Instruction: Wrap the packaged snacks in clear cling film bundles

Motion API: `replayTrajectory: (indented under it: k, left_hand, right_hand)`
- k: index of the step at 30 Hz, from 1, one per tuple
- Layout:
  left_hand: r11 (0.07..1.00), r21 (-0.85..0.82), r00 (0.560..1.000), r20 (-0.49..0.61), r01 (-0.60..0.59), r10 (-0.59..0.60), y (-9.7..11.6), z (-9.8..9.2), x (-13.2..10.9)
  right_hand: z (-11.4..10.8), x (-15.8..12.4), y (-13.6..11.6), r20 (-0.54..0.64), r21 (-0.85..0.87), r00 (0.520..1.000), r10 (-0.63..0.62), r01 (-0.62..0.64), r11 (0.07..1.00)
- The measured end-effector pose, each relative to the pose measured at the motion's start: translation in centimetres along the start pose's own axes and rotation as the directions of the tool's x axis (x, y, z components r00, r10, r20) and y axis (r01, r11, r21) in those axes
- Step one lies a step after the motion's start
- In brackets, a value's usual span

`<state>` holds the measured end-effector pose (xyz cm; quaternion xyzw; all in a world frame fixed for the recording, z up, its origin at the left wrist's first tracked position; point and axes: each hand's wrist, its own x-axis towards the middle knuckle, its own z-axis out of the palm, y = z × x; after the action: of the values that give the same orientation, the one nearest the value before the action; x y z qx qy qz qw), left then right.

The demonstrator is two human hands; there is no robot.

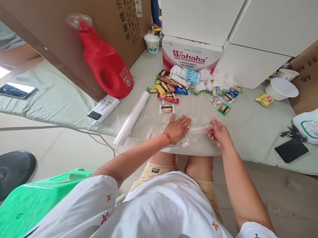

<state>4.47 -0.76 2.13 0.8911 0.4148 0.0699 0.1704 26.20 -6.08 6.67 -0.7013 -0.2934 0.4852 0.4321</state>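
Note:
My left hand (177, 129) lies flat on a crumpled piece of clear plastic film (197, 129) at the table's near edge, fingers stretched out. The film's right end is pinched between the thumb and fingers of my right hand (219, 133). Just beyond my left fingertips rests a wrapped biscuit (166, 108). A pile of small wrapped snacks (170, 86) lies farther back, and several more wrapped biscuits (224, 109) are to its right. Left of my left hand, a roll of clear film (132, 118) lies slanted.
A Wahaha carton (191, 55) stands behind balled clear plastic (223, 81). To the left are a red jug (105, 63), a power bank (103, 108) with a cable and a phone (16, 91). A white bowl (281, 89), black pouch (291, 150) and white bottle (314, 124) stand right.

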Motion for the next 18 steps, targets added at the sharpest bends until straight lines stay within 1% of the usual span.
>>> replayTrajectory:
  k: [2, 4, 6, 7, 8, 9, 10, 12, 14, 16, 18]
  left_hand:
    - [0.998, 0.046, 0.999, -0.045, 0.029, -0.027, 0.4, 0.7, -0.8]
    - [0.994, 0.069, 0.993, -0.082, 0.090, -0.084, 0.9, 1.0, -1.4]
    - [0.985, 0.076, 0.984, -0.101, 0.155, -0.147, 1.3, 1.0, -1.6]
    - [0.980, 0.077, 0.980, -0.104, 0.181, -0.172, 1.4, 1.1, -1.6]
    - [0.977, 0.078, 0.976, -0.102, 0.198, -0.190, 1.5, 1.1, -1.6]
    - [0.975, 0.079, 0.975, -0.097, 0.209, -0.201, 1.5, 1.1, -1.5]
    - [0.973, 0.080, 0.973, -0.094, 0.219, -0.211, 1.5, 1.1, -1.5]
    - [0.969, 0.078, 0.969, -0.091, 0.235, -0.228, 1.5, 1.2, -1.4]
    - [0.966, 0.070, 0.966, -0.089, 0.249, -0.243, 1.5, 1.3, -1.4]
    - [0.966, 0.055, 0.965, -0.089, 0.251, -0.246, 1.5, 1.3, -1.5]
    - [0.971, 0.031, 0.968, -0.092, 0.238, -0.234, 1.5, 1.2, -1.5]
  right_hand:
    - [0.2, -1.5, 0.8, -0.007, -0.004, 1.000, 0.019, -0.019, 1.000]
    - [0.3, -3.2, 1.7, -0.022, -0.015, 0.999, 0.032, -0.032, 0.999]
    - [0.3, -4.9, 2.8, -0.105, -0.042, 0.994, 0.012, -0.017, 0.999]
    - [0.4, -5.7, 3.4, -0.164, -0.079, 0.986, -0.024, 0.011, 0.997]
    - [0.5, -6.5, 3.9, -0.220, -0.142, 0.972, -0.082, 0.051, 0.989]
    - [0.8, -7.2, 4.3, -0.248, -0.229, 0.955, -0.159, 0.102, 0.968]
    - [1.3, -7.7, 4.7, -0.234, -0.331, 0.941, -0.244, 0.159, 0.930]
    - [2.8, -8.5, 5.2, -0.112, -0.521, 0.918, -0.379, 0.271, 0.810]
    - [4.7, -8.8, 5.4, 0.006, -0.639, 0.904, -0.428, 0.333, 0.694]
    - [6.2, -8.4, 5.3, 0.060, -0.687, 0.898, -0.435, 0.353, 0.635]
    - [6.5, -7.7, 5.2, 0.085, -0.666, 0.885, -0.458, 0.392, 0.635]
